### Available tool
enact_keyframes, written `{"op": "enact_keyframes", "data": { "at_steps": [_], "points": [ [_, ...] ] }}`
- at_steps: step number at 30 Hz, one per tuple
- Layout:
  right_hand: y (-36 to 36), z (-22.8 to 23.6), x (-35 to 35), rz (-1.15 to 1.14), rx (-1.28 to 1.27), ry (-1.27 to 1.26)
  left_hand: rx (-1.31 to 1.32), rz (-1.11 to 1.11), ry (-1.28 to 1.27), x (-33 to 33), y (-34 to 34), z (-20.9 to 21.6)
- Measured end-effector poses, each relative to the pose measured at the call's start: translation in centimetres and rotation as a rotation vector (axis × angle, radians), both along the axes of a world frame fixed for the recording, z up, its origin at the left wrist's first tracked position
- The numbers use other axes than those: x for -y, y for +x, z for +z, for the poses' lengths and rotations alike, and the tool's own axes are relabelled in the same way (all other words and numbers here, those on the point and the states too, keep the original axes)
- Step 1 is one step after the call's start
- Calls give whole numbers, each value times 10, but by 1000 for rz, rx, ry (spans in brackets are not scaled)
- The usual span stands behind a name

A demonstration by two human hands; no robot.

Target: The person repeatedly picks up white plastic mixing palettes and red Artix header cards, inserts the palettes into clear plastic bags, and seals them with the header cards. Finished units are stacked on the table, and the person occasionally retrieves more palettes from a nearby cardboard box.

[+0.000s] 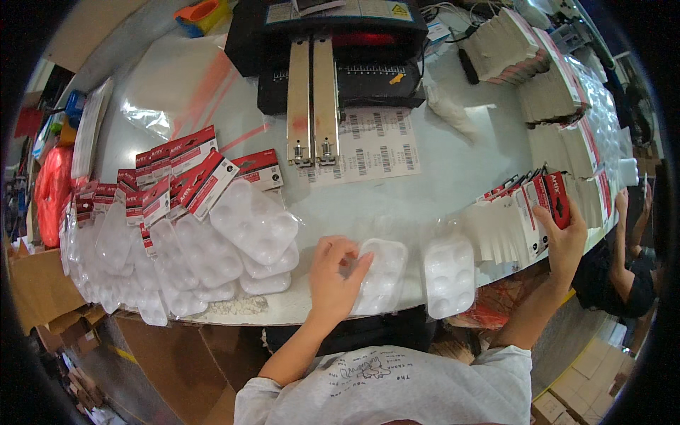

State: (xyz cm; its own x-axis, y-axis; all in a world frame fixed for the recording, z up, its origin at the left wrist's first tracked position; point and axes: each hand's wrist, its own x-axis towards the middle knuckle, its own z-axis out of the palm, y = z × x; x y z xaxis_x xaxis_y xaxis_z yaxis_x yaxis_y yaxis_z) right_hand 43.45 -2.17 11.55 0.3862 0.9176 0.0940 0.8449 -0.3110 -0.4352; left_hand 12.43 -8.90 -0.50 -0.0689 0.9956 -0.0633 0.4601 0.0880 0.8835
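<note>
A white plastic paint palette (382, 278) in a clear bag lies at the table's front edge. My left hand (334, 275) is at its left side, fingers curled and thumb over the bag's edge. A second white palette (450, 276) lies just right of it. My right hand (564, 237) pinches a red-and-white header card (552, 198) at the near end of a row of folded cards (499, 230). To the left, bagged palettes with red-and-white header cards (202, 237) overlap in a large pile.
A black machine (326, 42) with two metal bars (312, 106) stands at the back middle, beside a sheet of barcode labels (386, 149). Tall card stacks (549, 88) line the right side. Clear plastic bags (170, 88) lie back left. Another person (623, 269) is at far right.
</note>
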Motion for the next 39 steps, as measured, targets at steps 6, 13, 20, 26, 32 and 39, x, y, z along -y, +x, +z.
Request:
{"op": "enact_keyframes", "data": {
  "at_steps": [6, 13, 20, 26, 32, 39],
  "points": [
    [-107, 19, 9, 587, -538, 61, 970, 100, -314, 4, -24, 46],
    [-167, -27, -25, 660, -702, -566, 694, 136, -288, 5, -37, 56],
    [-174, -30, -25, 731, -784, -559, 555, 115, -269, 0, -46, 57],
    [-177, -26, -28, 781, -670, -578, 418, 42, -200, -5, -52, 56],
    [-172, -28, -33, 1013, -490, -445, 346, 22, -151, -6, -49, 48],
    [-158, -42, -33, 697, -843, -462, 409, 311, 24, 0, -42, 40]
  ]
}}
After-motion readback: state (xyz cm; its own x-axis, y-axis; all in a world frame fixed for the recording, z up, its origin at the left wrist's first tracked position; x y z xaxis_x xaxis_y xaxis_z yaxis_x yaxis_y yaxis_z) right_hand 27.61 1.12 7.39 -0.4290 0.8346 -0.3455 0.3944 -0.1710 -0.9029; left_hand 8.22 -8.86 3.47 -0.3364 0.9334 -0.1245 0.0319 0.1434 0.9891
